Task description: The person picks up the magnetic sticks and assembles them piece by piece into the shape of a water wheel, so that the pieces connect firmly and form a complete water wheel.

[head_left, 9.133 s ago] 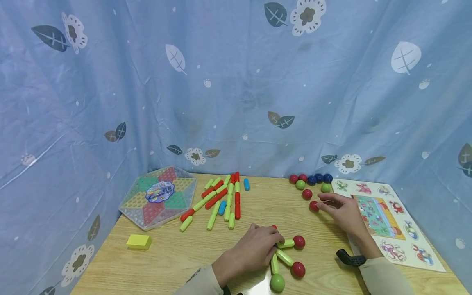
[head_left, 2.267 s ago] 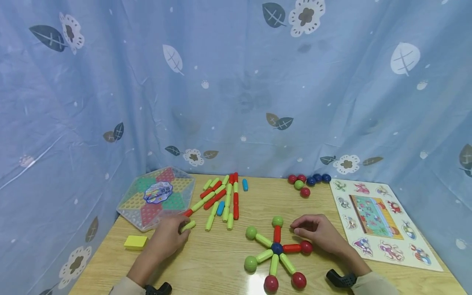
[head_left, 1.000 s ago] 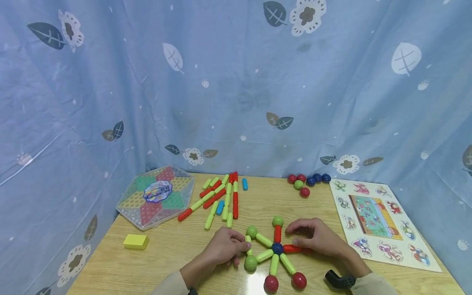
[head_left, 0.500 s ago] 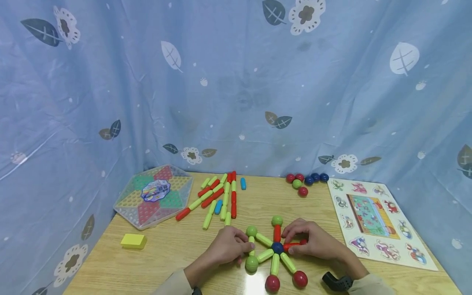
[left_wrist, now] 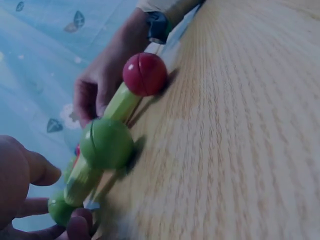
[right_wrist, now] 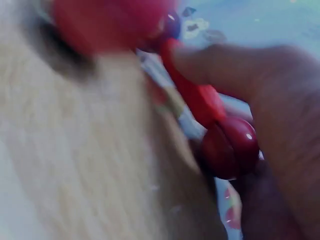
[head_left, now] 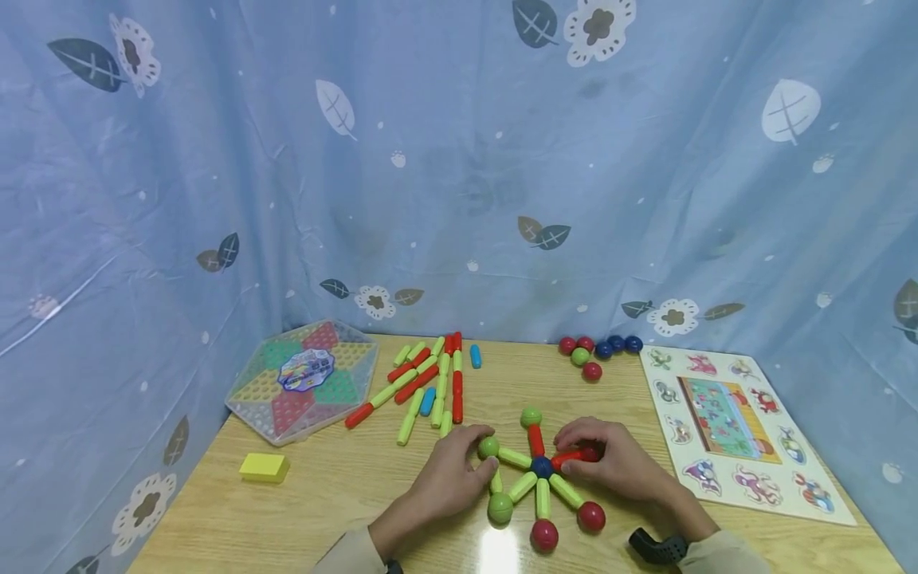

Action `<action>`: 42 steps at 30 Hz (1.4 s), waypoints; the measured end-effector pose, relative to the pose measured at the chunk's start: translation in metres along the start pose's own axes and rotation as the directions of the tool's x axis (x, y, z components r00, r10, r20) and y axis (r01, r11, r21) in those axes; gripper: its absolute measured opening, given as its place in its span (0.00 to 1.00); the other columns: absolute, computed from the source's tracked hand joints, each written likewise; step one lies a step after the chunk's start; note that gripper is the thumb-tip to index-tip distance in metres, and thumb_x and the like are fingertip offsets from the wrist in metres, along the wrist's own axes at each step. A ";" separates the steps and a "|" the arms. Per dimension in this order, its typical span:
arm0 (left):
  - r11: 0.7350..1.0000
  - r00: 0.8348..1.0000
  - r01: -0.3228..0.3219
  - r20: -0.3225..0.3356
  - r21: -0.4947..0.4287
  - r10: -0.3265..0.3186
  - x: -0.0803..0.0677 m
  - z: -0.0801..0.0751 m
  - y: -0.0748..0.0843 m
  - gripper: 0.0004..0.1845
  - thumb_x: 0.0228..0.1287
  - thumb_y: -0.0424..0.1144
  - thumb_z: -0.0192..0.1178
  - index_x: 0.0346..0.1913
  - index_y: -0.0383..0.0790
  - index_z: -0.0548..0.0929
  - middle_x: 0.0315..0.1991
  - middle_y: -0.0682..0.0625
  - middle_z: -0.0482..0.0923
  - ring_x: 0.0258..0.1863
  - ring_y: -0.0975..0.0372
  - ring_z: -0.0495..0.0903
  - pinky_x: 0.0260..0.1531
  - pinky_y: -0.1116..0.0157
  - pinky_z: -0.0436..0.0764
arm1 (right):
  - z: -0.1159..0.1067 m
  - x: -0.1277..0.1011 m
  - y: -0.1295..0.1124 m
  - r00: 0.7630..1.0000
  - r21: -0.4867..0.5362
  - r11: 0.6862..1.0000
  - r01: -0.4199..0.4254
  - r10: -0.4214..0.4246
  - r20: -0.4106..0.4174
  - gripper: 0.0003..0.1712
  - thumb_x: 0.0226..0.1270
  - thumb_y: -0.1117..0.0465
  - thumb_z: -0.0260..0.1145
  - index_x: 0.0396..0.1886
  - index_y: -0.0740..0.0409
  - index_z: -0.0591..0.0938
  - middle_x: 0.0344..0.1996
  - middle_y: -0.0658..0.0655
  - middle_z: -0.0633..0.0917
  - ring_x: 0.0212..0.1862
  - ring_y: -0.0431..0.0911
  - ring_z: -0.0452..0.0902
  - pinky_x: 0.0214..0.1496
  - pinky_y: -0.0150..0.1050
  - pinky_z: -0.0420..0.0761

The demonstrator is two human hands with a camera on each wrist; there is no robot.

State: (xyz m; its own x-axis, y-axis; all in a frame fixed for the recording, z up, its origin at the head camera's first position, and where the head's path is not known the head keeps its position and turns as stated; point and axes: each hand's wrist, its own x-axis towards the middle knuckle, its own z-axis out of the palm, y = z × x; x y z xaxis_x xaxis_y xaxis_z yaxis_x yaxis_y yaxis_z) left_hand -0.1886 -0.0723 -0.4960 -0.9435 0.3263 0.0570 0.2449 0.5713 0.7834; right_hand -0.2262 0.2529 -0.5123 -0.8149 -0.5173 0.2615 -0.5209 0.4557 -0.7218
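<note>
Wooden worktop [head_left: 344, 494]: star figure [head_left: 541, 467] lies centred. My right hand [head_left: 617, 462] pinches its red rod [head_left: 570, 458]; my left hand [head_left: 452, 478] pinches the green rod [head_left: 496, 480]. Six spokes fitted; spare sticks [head_left: 430, 383] unused.

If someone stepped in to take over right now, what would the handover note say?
Left hand: fingers on the short green stick between two green balls, at the star's left.
Right hand: pinches the red stick and red ball at the star's right.
Done: six sticks with balls round a blue hub, flat on the table.
Left: only one rim link shows. Spare sticks and balls lie behind.
</note>
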 end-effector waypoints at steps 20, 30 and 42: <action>0.987 0.991 -0.108 0.071 -0.123 0.117 -0.002 0.017 0.003 0.11 0.67 0.43 0.80 0.49 0.46 0.94 0.35 0.62 0.89 0.26 0.75 0.77 0.29 0.74 0.78 | -0.015 -0.031 0.015 0.930 -0.066 0.986 -0.156 0.124 -0.345 0.10 0.73 0.64 0.77 0.50 0.48 0.90 0.40 0.46 0.88 0.37 0.37 0.82 0.39 0.31 0.82; 0.855 0.914 -0.004 0.345 -0.518 0.213 0.000 -0.031 -0.029 0.20 0.77 0.40 0.70 0.65 0.33 0.87 0.55 0.42 0.92 0.50 0.64 0.93 0.54 0.66 0.89 | -0.013 -0.037 0.017 0.971 0.027 0.998 -0.062 0.067 -0.228 0.10 0.74 0.67 0.75 0.47 0.46 0.91 0.41 0.48 0.92 0.38 0.37 0.85 0.39 0.31 0.83; 0.677 0.856 -0.063 0.310 -0.733 0.415 -0.014 -0.140 -0.099 0.26 0.83 0.25 0.54 0.76 0.14 0.66 0.70 0.31 0.81 0.68 0.52 0.86 0.68 0.51 0.82 | -0.010 -0.036 0.019 0.970 0.010 0.999 -0.050 0.051 -0.240 0.12 0.72 0.69 0.75 0.45 0.45 0.91 0.41 0.44 0.93 0.39 0.35 0.85 0.40 0.30 0.83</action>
State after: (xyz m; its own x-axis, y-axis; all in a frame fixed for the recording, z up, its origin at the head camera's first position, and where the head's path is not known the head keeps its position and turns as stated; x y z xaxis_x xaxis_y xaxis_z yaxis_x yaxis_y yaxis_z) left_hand -0.2306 -0.2391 -0.4875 -0.6365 0.7495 0.1820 0.0612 -0.1861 0.9806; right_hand -0.2095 0.2875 -0.5290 -0.8775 -0.3049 0.3702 -0.4770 0.4738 -0.7403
